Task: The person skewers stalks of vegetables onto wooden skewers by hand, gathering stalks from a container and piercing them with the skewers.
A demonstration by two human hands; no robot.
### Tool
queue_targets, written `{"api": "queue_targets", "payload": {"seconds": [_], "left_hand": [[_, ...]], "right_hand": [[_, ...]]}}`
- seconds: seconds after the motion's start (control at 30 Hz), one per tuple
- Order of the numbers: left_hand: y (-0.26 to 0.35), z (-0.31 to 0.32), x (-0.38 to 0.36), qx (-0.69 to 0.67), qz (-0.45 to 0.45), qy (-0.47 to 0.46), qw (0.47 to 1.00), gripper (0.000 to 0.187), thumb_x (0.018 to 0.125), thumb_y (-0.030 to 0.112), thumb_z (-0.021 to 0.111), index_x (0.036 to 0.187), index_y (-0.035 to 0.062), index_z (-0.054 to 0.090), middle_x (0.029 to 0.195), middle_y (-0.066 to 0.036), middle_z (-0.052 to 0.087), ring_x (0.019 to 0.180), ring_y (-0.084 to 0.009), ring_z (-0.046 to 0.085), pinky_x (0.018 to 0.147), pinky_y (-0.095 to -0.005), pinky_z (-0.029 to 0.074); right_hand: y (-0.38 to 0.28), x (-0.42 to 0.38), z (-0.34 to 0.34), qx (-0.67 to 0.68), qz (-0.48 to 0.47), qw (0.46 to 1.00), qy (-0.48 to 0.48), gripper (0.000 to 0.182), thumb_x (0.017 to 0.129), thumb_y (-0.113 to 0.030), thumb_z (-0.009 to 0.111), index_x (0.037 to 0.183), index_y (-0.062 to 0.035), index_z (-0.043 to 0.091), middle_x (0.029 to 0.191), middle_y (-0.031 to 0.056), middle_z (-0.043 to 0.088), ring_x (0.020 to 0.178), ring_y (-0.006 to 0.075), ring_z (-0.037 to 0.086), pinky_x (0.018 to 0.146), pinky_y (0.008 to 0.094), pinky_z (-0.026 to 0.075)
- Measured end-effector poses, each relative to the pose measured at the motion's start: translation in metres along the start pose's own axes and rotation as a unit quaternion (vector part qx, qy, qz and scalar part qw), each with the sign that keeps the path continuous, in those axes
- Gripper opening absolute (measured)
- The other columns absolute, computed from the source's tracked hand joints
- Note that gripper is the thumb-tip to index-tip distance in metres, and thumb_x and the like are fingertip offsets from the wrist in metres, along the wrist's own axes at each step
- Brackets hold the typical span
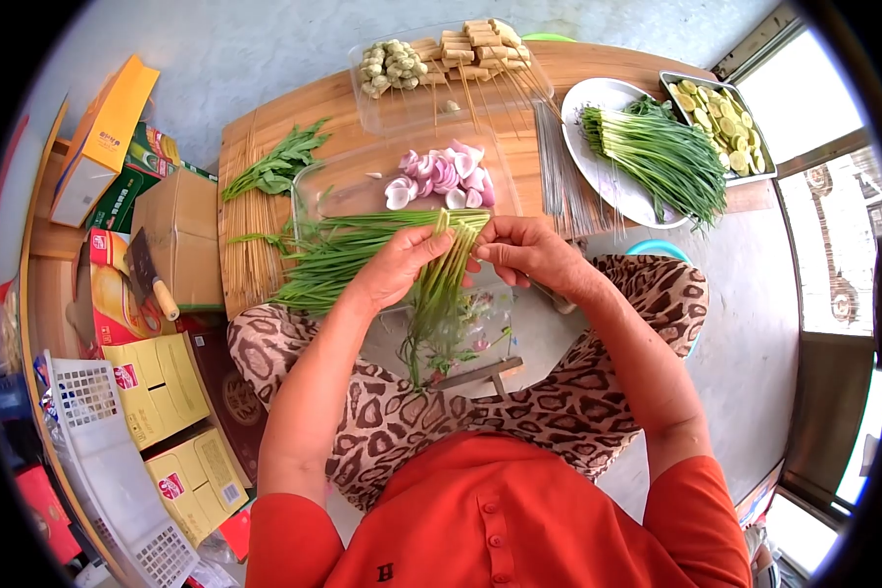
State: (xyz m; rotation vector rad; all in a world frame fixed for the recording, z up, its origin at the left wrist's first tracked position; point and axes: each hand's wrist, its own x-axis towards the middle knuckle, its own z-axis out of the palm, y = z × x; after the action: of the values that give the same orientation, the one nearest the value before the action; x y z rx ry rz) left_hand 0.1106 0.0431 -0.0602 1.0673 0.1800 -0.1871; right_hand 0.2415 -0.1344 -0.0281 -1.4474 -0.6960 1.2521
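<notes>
My left hand [402,263] is closed round a bunch of green stalks [431,302], whose pale ends point up and whose leafy ends hang down over my lap. At the right side of the same bunch, my right hand [531,253] has its fingers bent together near the pale ends; what they pinch is too small to make out. More long green stalks [328,257] lie to the left on the table's front edge. Just behind my hands, cut pink onion pieces [443,174] rest in a clear tray [338,176].
Skewers [249,235] and leafy greens [282,165] lie at the left of the wooden table [338,110]. Skewered food [475,49] is at the back. A white plate [580,98] of greens and a tray of sliced rounds [725,122] stand right. A knife [150,274] and boxes are left.
</notes>
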Motion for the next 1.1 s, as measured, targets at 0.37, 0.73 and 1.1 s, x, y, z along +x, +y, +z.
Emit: {"api": "queue_targets", "payload": {"seconds": [0.37, 0.73, 1.1], "left_hand": [[-0.011, 0.017, -0.012, 0.090, -0.041, -0.004, 0.995, 0.037, 0.098, 0.028, 0.046, 0.109, -0.0062, 0.057, 0.089, -0.014, 0.065, 0.078, -0.0216, 0.065, 0.070, -0.0329, 0.055], [-0.035, 0.047, -0.015, 0.021, -0.060, 0.019, 0.998, 0.030, 0.097, 0.024, 0.050, 0.113, -0.0017, 0.055, 0.099, -0.012, 0.061, 0.082, -0.0226, 0.064, 0.071, -0.0366, 0.056], [-0.038, 0.013, -0.004, 0.257, -0.057, 0.122, 0.957, 0.020, 0.090, 0.005, 0.053, 0.107, 0.0002, 0.064, 0.101, -0.004, 0.066, 0.085, -0.0113, 0.062, 0.078, -0.0258, 0.050]], "right_hand": [[0.020, -0.012, -0.005, -0.059, 0.002, 0.998, 0.003, 0.012, 0.091, -0.015, 0.059, 0.085, -0.0046, 0.059, 0.057, -0.0032, 0.050, 0.050, 0.0043, 0.045, 0.045, 0.0204, 0.032], [0.025, -0.034, -0.014, -0.019, 0.011, 1.000, -0.012, 0.012, 0.087, -0.012, 0.063, 0.096, -0.0053, 0.058, 0.060, -0.0005, 0.054, 0.051, 0.0055, 0.048, 0.044, 0.0214, 0.036], [0.010, -0.085, -0.051, -0.126, 0.005, 0.992, -0.020, 0.011, 0.086, -0.014, 0.063, 0.095, -0.0065, 0.064, 0.057, -0.0033, 0.049, 0.050, 0.0044, 0.044, 0.046, 0.0219, 0.032]]}}
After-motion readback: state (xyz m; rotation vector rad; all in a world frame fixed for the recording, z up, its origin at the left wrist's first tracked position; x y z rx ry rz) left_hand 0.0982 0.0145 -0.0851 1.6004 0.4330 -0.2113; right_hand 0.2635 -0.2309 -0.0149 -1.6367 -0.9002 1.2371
